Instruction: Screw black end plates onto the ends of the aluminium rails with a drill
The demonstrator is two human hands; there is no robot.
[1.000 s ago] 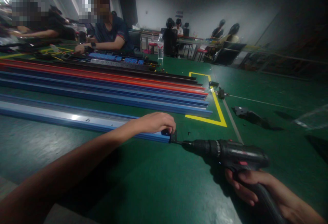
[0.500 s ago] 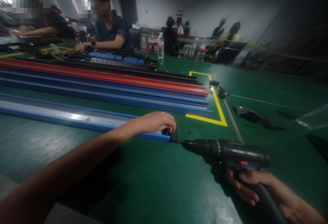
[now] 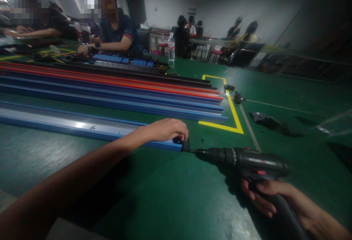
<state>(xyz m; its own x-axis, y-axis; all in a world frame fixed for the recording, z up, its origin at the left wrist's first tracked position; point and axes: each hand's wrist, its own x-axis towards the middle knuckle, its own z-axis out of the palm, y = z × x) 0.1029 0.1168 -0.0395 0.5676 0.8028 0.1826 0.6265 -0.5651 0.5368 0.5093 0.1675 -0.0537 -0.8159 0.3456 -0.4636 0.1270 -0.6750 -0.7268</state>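
Observation:
A long blue channel with a silvery inside (image 3: pixel 68 121) lies across the green table (image 3: pixel 165 192). At its right end sits a small black end piece (image 3: pixel 186 144). My left hand (image 3: pixel 170 130) is closed over that end, its curled fingertips on the black piece and partly hidden. From the right, my right hand (image 3: pixel 264 196) grips the handle of a black power drill (image 3: pixel 247 159). The drill's thin bit points left, and its tip meets the black end piece.
Behind lie several blue, red and black channels (image 3: pixel 165 104) beside a yellow tape outline (image 3: pixel 235 115). Black parts (image 3: pixel 266 121) are to the right. A water bottle (image 3: pixel 171 47) stands farther back, near a seated person (image 3: pixel 118 31).
The whole view has shifted very slightly. Both hands, the drill and the blue channel hold nearly the same places relative to each other.

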